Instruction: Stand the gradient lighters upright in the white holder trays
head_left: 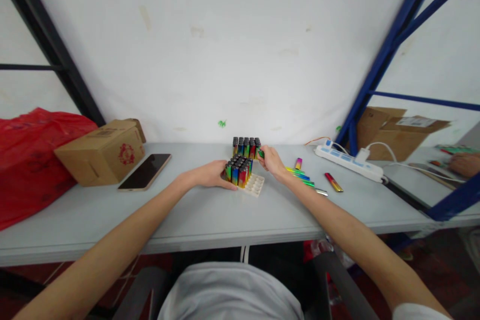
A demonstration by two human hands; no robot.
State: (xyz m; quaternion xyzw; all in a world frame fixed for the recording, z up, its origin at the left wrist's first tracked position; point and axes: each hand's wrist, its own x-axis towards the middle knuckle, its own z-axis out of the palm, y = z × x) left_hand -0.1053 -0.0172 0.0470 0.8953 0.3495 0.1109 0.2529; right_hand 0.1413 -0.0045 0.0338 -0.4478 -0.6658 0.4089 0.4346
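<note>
Two blocks of shiny multicoloured lighters with black tops stand upright on the table. The near lighters (239,172) sit in a white tray (256,185) whose right-hand sockets show bare. My left hand (212,175) is wrapped round the left side of that tray, thumb along its front. Pinched in my right hand (273,161) is a green lighter (261,153), held above the tray's right side beside the back lighters (246,147). Several loose lighters (302,177) lie right of my right wrist, partly behind the forearm. A red and gold lighter (333,182) lies farther right.
At left are a phone (146,172), a cardboard box (101,152) and a red bag (41,160). A white power strip (348,162) with cables lies at right, near a blue metal frame (390,50). Beyond it, another person's hand (465,164) shows beside an open carton (393,132).
</note>
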